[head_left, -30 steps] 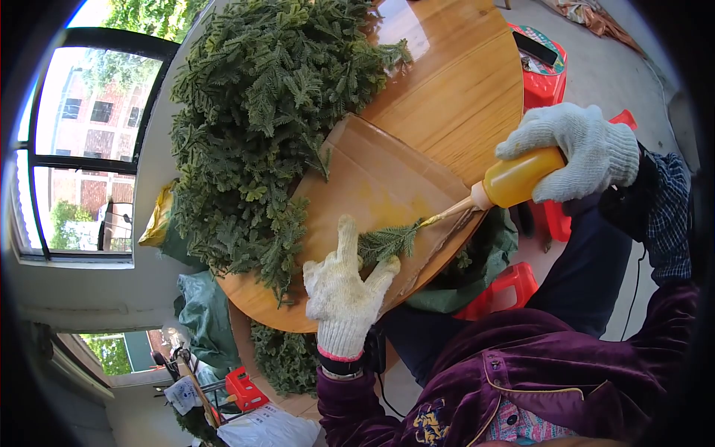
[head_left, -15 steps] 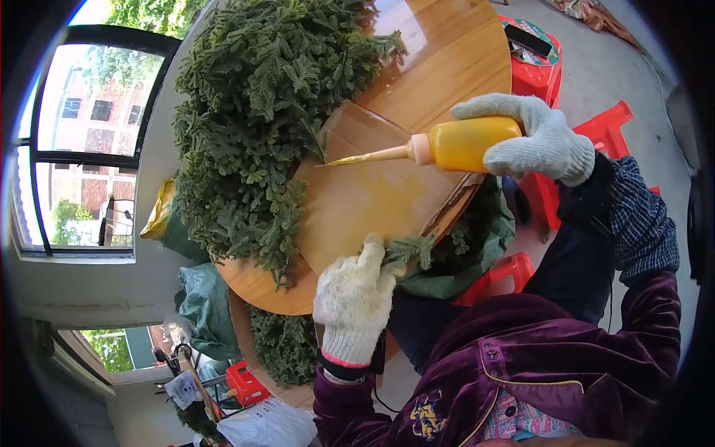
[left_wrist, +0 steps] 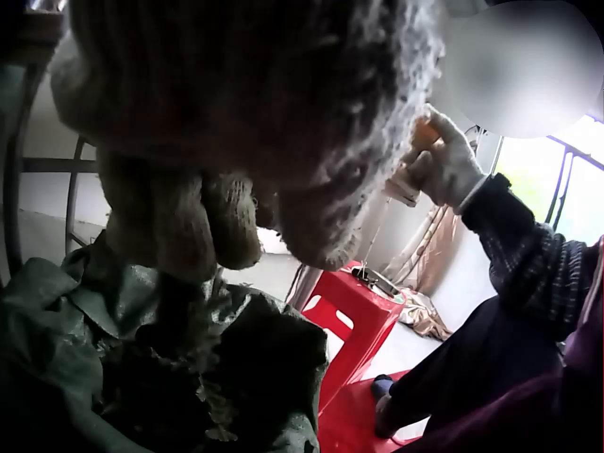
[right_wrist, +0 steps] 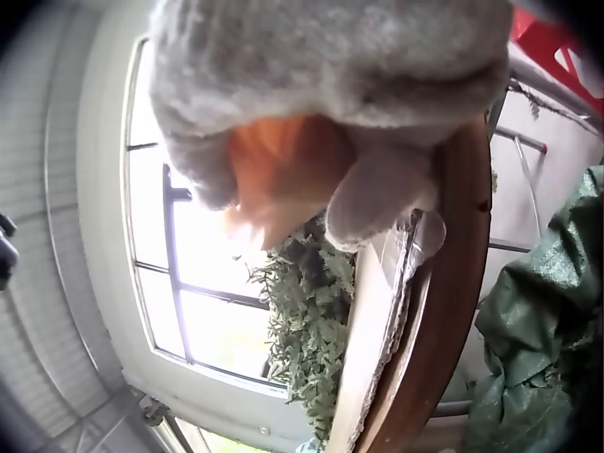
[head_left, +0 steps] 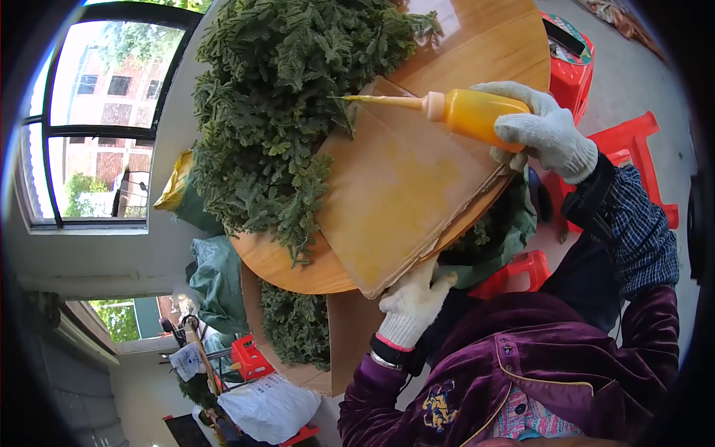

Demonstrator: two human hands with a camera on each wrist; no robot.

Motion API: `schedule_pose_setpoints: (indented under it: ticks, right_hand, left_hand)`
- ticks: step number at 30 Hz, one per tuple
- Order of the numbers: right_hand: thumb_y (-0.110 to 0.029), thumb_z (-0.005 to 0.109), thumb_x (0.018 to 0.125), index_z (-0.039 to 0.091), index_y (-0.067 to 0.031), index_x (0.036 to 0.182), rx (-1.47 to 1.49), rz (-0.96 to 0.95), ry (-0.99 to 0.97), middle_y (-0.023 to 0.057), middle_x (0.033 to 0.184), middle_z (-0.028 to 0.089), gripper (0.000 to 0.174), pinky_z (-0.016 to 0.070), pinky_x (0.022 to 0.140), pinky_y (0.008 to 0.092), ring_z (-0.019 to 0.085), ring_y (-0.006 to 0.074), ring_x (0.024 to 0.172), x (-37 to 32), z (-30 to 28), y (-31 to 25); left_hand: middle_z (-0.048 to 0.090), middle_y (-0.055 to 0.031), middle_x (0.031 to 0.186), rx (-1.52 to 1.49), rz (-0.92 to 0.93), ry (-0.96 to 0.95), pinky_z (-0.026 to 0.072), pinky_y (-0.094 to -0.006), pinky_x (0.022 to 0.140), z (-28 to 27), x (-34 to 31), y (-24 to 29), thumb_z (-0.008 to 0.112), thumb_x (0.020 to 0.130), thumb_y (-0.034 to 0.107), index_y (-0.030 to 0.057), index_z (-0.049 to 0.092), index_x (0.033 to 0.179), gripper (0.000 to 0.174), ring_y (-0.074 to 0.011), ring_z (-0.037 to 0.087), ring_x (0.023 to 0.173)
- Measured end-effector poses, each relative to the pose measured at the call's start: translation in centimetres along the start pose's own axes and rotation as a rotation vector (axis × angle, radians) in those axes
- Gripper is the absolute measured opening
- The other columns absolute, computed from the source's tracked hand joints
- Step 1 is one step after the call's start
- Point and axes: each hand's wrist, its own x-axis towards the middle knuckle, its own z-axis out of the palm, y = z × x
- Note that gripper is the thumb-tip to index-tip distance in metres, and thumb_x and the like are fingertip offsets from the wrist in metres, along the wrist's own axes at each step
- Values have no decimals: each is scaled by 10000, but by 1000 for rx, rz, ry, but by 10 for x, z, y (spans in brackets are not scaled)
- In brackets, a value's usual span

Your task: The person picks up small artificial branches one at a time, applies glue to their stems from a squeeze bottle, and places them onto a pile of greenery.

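Note:
My right hand [head_left: 550, 132], in a knit glove, grips a squeeze bottle [head_left: 480, 118] of yellow liquid. Its long nozzle points left, the tip overlapping the fir pile [head_left: 275, 119] in the head view. Below the table's near edge is my gloved left hand [head_left: 418, 304], partly hidden by the cardboard's [head_left: 406, 186] corner. In the left wrist view its fingers [left_wrist: 236, 226] hang loosely above an opened green bag [left_wrist: 57, 368], with greenery [left_wrist: 219, 406] dimly visible inside. No sprig shows between those fingers. Yellow smears mark the cardboard.
The round wooden table [head_left: 484, 45] carries the fir pile and cardboard. A box of greenery [head_left: 294, 324] stands below its left edge. Red stools [head_left: 633, 149] are at the right, one bearing a phone [head_left: 564, 36]. A white sack [head_left: 268, 410] lies at the lower left.
The left hand took a fir sprig off the cardboard and down past the table's near edge; the sprig is out of sight. The right hand lifted the bottle away, its nozzle swinging toward the pile.

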Motion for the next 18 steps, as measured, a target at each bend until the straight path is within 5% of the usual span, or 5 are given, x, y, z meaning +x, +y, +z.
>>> schedule_pose_setpoints:
  ticks: [5,9,11,16,18]
  right_hand:
    - [-328,794,806,494,-12,1444,40,36,43,83,994,687,772,548,560,218,671,111,700,6,-3,3]
    - [-317,797,792,501,-24,1430,24,-1,53,90,957,686,763,543,561,216,661,110,666,7,-1,7]
    - [-302,792,792,505,-27,1424,36,7,46,91,943,685,747,543,563,217,656,109,656,6,0,4]
    - [-257,772,794,518,-40,1408,19,24,66,94,905,685,699,545,572,220,644,107,624,2,4,-3]
    - [-249,767,795,520,-43,1406,5,14,65,94,899,686,690,546,574,220,643,107,618,2,7,-4]
  left_hand:
    - [734,-146,1184,-325,158,13,534,-363,963,-45,-42,5,721,925,301,70,702,1251,400,-300,705,1076]
    - [746,-170,1129,-336,-120,563,562,-359,909,-81,-46,-36,759,886,143,45,698,1244,376,-282,719,1027]
    - [750,-145,1086,-76,-31,757,565,-378,863,-93,-24,-79,763,878,176,62,669,1283,432,-282,717,973]
    - [740,-134,1070,268,-155,770,561,-405,824,-126,19,-73,768,867,217,72,622,1336,512,-292,708,947]
    - [730,-144,1130,333,-350,556,558,-404,847,-141,39,-45,768,872,256,77,596,1370,556,-298,705,994]
